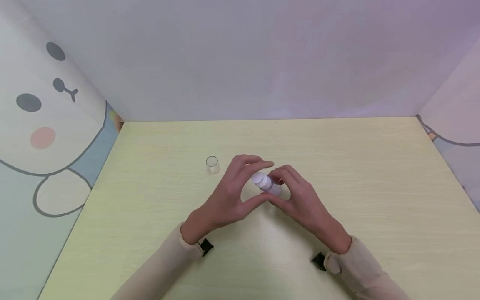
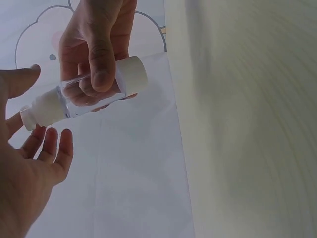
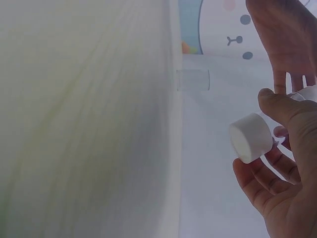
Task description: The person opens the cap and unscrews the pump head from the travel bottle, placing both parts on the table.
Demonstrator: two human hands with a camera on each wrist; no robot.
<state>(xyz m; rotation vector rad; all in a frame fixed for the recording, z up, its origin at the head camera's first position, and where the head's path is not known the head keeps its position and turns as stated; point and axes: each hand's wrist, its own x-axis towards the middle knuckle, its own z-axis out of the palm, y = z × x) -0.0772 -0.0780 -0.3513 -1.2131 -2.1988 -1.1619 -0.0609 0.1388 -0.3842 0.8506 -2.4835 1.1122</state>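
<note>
A small clear bottle with a white base and a white pump-like top is held tilted above the table. My right hand grips its clear body between thumb and fingers; in the right wrist view the white base points toward the camera. Around the top, my left hand is spread, its thumb standing apart from the white part in the left wrist view. One left finger passes behind the tip of the top; whether it touches is unclear.
An upright clear glass cup stands on the pale wooden table, left of and beyond the hands. A plain whitish wall rises behind the table. Cartoon-printed panels flank it.
</note>
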